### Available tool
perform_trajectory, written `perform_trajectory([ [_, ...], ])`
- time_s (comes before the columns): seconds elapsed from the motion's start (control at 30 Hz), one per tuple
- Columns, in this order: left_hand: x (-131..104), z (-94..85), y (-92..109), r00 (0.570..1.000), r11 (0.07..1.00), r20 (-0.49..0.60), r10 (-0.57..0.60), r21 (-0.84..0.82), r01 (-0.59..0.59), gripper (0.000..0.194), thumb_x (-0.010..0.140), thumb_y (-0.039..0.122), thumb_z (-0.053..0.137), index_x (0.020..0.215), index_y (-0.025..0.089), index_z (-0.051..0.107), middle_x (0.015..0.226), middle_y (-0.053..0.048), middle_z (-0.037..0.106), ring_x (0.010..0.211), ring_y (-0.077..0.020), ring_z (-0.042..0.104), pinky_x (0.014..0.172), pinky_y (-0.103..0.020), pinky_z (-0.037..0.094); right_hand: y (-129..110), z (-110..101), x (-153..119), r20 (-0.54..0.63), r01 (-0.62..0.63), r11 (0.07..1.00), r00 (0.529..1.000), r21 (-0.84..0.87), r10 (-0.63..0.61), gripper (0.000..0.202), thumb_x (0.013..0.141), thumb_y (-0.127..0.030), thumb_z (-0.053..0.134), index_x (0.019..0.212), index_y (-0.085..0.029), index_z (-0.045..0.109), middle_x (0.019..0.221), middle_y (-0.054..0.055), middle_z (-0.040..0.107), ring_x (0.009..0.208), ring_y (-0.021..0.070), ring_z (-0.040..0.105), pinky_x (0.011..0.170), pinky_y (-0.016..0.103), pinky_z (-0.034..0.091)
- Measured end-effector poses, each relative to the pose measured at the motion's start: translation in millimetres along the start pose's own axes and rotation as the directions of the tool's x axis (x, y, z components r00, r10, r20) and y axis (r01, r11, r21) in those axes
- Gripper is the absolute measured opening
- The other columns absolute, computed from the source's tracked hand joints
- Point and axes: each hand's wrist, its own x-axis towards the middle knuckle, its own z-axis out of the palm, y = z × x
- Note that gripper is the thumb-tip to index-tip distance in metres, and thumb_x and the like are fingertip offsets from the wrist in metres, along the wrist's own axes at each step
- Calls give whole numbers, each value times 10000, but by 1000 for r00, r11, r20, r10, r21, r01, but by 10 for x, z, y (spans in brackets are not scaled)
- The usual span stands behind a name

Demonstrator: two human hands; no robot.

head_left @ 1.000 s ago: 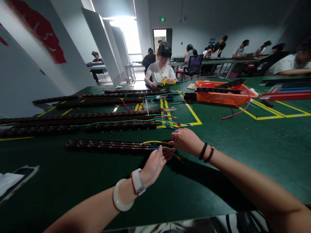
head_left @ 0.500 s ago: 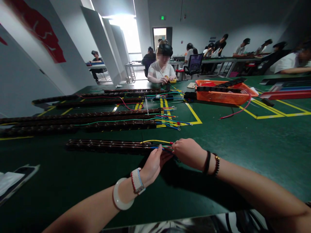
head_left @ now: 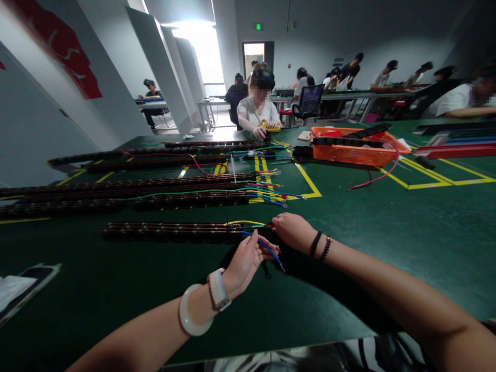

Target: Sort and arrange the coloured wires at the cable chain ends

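Note:
A black cable chain (head_left: 170, 232) lies lengthwise on the green table, with coloured wires coming out of its right end. My left hand (head_left: 244, 258) pinches a blue wire (head_left: 273, 252) between thumb and fingers. The wire's free end slants down to the right past the fingertips and carries a small metal terminal. Beyond it, my right hand (head_left: 294, 231) is closed around the ends of a yellow wire (head_left: 244, 222) and a green wire (head_left: 258, 226). Those wire ends are hidden inside the fingers.
More filled cable chains (head_left: 155, 197) lie behind, across yellow tape lines. An orange basket (head_left: 349, 156) holds black chain pieces at the back right. A co-worker (head_left: 258, 111) sits across the table. A flat object with a white sheet (head_left: 23, 289) is at left.
My right hand has drawn slightly up and left, away from my left hand, with the yellow and green wires. The blue wire now stands apart from them in my left hand.

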Motion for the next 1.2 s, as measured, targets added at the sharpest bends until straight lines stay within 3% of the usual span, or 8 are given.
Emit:
perform_trajectory([
  [0.37,8,-25,3,999,1000,29,-19,1,19,300,901,358,452,773,118,578,784,-114,661,778,-210,645,735,-340,503,-49,-134,-142,-1,-33,999,999,24,33,212,860,-315,519,905,-134,619,861,107,671,790,210,651,653,265,472],
  [0.53,19,-50,-30,1000,999,8,-25,-24,25,287,890,362,480,799,118,601,795,-97,663,761,-185,636,766,-334,502,-178,-374,-299,-22,-47,998,999,41,48,385,921,-409,385,831,-141,647,811,114,675,745,208,653,634,270,462],
  [0.63,33,-73,-55,999,998,-8,-33,-47,33,278,879,367,504,793,121,600,775,-81,658,733,-167,631,777,-329,502,-267,-450,-383,28,-26,999,999,31,25,472,923,-463,349,778,-146,668,757,114,679,704,214,657,596,268,459],
  [0.83,40,-71,-56,1000,999,-8,16,-49,-16,292,890,348,490,787,104,614,823,-91,662,792,-167,630,823,-318,491,-313,-394,-417,83,-7,1000,997,12,6,367,891,-402,445,796,-147,692,766,119,694,708,229,671,600,268,475],
  [1.07,34,-45,-46,1000,1000,-19,-9,-26,9,291,907,343,456,839,109,615,868,-99,665,839,-182,625,792,-314,490,-280,-285,-358,126,81,996,989,34,-84,274,880,-323,451,904,-163,672,788,125,699,735,234,675,629,304,504],
  [1.2,10,-30,-60,1000,1000,-1,-5,17,5,202,893,288,485,905,124,603,957,-100,659,888,-191,622,837,-344,482,-246,-237,-316,126,109,993,985,46,-114,255,876,-251,435,883,-159,673,805,116,700,740,226,676,620,287,502],
])
